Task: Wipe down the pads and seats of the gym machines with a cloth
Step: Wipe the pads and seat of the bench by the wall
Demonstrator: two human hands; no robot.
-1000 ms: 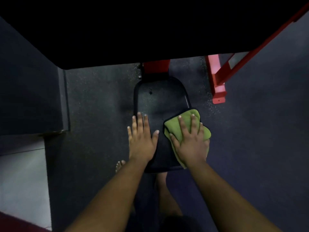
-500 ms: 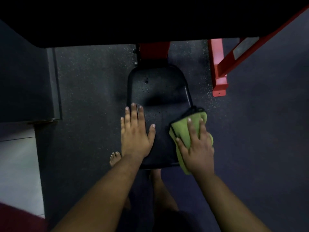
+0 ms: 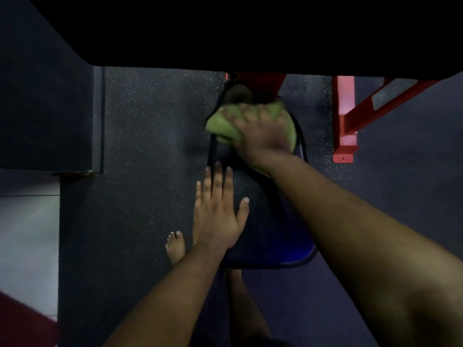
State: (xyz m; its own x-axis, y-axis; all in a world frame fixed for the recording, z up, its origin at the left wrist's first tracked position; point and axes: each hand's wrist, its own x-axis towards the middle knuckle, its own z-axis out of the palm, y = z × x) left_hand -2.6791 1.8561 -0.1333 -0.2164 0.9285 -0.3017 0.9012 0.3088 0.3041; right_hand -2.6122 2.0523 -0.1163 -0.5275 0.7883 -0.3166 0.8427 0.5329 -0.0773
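At the far end of the black seat [image 3: 265, 221], the right hand [image 3: 260, 136] presses a green cloth [image 3: 220, 123], fingers spread over it; the left hand [image 3: 218, 216] lies flat, fingers released, along the seat's left edge.

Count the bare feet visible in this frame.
2: left foot on the floor beside the black seat; a second foot lies below the seat's near edge, partly hidden and dim.

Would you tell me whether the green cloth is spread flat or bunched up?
Bunched: the green cloth bulges in folds under the right hand.
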